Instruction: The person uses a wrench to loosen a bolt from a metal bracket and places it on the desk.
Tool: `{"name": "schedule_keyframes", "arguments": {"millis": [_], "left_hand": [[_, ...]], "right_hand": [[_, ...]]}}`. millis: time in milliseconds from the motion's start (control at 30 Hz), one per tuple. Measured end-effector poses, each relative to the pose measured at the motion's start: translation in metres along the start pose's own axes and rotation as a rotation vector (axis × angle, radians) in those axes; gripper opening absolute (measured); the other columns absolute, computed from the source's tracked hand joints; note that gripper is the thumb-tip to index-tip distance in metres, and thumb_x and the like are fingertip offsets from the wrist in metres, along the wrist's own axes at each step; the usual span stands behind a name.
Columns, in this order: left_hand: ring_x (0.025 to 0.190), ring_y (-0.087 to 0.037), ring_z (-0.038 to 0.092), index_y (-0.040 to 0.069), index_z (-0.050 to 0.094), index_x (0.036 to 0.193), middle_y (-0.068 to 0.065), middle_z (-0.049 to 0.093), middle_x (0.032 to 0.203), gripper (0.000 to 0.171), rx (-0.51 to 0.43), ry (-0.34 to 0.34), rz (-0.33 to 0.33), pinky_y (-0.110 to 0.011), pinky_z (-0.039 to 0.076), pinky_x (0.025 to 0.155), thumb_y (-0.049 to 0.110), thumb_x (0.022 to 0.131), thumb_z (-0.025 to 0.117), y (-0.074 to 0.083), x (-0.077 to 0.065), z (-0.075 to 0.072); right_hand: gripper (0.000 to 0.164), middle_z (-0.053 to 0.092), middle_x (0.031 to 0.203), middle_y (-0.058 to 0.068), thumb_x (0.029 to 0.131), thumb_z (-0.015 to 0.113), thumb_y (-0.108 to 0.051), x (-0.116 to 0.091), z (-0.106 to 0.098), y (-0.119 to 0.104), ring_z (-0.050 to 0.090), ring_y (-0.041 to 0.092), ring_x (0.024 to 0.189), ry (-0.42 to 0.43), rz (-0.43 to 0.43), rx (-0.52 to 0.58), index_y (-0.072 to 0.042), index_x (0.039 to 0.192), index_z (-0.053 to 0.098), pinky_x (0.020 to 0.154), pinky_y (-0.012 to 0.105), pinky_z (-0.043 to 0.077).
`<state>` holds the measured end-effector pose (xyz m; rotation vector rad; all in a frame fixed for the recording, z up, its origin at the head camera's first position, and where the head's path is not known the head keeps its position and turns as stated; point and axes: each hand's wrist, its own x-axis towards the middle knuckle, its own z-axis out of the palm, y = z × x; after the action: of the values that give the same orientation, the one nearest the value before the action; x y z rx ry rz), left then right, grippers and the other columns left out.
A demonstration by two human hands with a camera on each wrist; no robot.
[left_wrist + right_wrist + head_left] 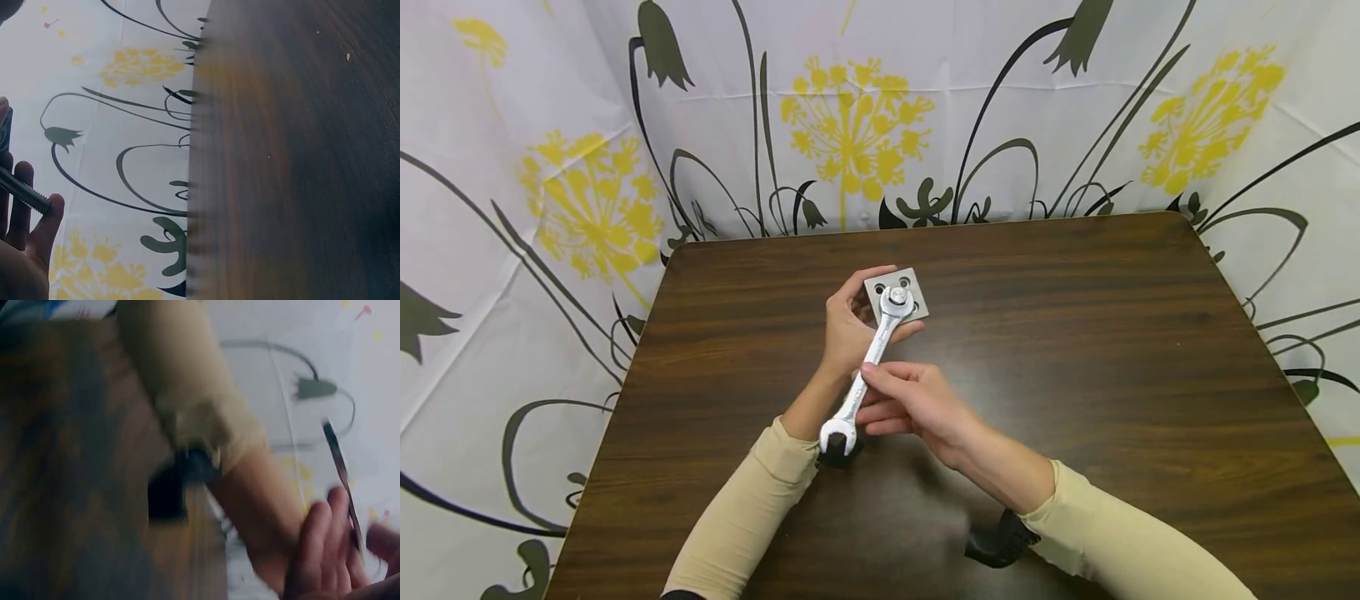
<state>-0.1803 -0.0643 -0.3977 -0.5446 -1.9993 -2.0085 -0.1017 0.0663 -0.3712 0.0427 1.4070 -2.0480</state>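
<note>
My left hand [844, 332] grips a square grey metal plate [891, 278] with holes near its corners. A bolt's head [898, 294] shows on the plate's face, and its threaded shank [26, 192] sticks out behind, past the fingers, in the left wrist view. One end of a silver open-end wrench [876, 345] sits around the bolt head. Its other end, with open jaws, points down toward the left forearm. Midway along the wrench, my right hand [928, 402] pinches the handle between thumb and fingers. In the right wrist view the wrench [339, 456] appears edge-on.
Both hands are above a dark wood-grain table [1075, 333]. A white curtain [985, 50] with yellow and grey-green flowers hangs behind it and along both sides. A dark camera mount [1000, 540] hangs at the right wrist, close over the tabletop.
</note>
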Motion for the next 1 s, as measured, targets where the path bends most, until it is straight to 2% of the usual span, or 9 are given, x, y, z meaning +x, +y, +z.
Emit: {"name": "schedule_keyframes", "arguments": {"millis": [133,267,367,433,567,700,867,1000], "left_hand": [[0.083,-0.015,0.063,-0.005,0.06,0.125,-0.007,0.067,0.096,0.074,-0.022,-0.013,0.004,-0.024,0.053,0.065,-0.017,0.057,0.087,-0.016,0.001,-0.004],[0.084,-0.016,0.063,-0.003,0.06,0.125,-0.009,0.068,0.098,0.074,-0.032,-0.03,0.008,-0.026,0.054,0.065,-0.014,0.058,0.088,-0.021,0.001,-0.007],[0.084,-0.017,0.063,0.0,0.062,0.124,-0.009,0.069,0.098,0.073,-0.034,-0.03,0.013,-0.027,0.055,0.067,-0.012,0.058,0.088,-0.022,0.001,-0.009],[0.083,-0.017,0.063,0.002,0.063,0.124,-0.01,0.069,0.098,0.071,-0.033,-0.029,0.01,-0.028,0.055,0.068,-0.012,0.058,0.088,-0.022,0.002,-0.01],[0.085,-0.018,0.063,0.001,0.063,0.124,-0.011,0.068,0.099,0.071,-0.054,-0.039,-0.001,-0.027,0.054,0.067,-0.014,0.059,0.087,-0.022,0.001,-0.011],[0.086,-0.018,0.062,-0.002,0.061,0.124,-0.011,0.067,0.101,0.072,-0.082,-0.038,-0.022,-0.025,0.053,0.066,-0.015,0.059,0.087,-0.021,0.002,-0.011],[0.087,-0.017,0.062,-0.006,0.059,0.125,-0.009,0.066,0.103,0.073,-0.092,-0.045,-0.066,-0.024,0.053,0.067,-0.019,0.058,0.085,-0.02,0.004,-0.01],[0.087,-0.015,0.062,-0.01,0.057,0.124,-0.008,0.067,0.103,0.073,-0.088,-0.059,-0.084,-0.023,0.053,0.069,-0.021,0.057,0.084,-0.013,0.004,-0.009]], "right_hand": [[0.026,0.071,0.082,0.007,0.095,0.066,-0.019,-0.006,-0.03,-0.011,0.069,0.018,0.073,-0.105,0.0,-0.258,0.004,0.108,0.067,0.069,0.038,0.058],[0.024,0.071,0.082,0.008,0.092,0.069,-0.017,-0.012,-0.058,-0.027,0.066,0.018,0.071,-0.182,-0.025,-0.494,0.002,0.106,0.068,0.069,0.042,0.058],[0.022,0.069,0.081,0.009,0.09,0.073,-0.016,-0.015,-0.072,-0.04,0.064,0.018,0.069,-0.195,-0.061,-0.624,0.002,0.102,0.068,0.066,0.038,0.057],[0.023,0.067,0.076,0.008,0.087,0.076,-0.016,-0.017,-0.079,-0.048,0.061,0.016,0.066,-0.192,-0.099,-0.719,0.001,0.1,0.069,0.062,0.032,0.054],[0.026,0.061,0.068,0.002,0.08,0.082,-0.017,-0.016,-0.086,-0.065,0.055,0.014,0.059,-0.14,-0.179,-0.947,-0.003,0.099,0.07,0.055,0.027,0.046],[0.025,0.061,0.068,-0.002,0.077,0.085,-0.019,-0.014,-0.088,-0.083,0.055,0.014,0.061,-0.031,-0.214,-1.207,-0.01,0.097,0.073,0.057,0.031,0.044],[0.014,0.063,0.071,-0.007,0.081,0.078,-0.017,-0.009,-0.092,-0.102,0.055,0.013,0.065,0.092,-0.258,-1.515,-0.017,0.095,0.075,0.059,0.034,0.041],[0.011,0.062,0.071,-0.007,0.083,0.072,-0.013,0.001,-0.094,-0.111,0.054,0.015,0.064,0.152,-0.325,-1.675,-0.02,0.09,0.075,0.054,0.035,0.041]]}}
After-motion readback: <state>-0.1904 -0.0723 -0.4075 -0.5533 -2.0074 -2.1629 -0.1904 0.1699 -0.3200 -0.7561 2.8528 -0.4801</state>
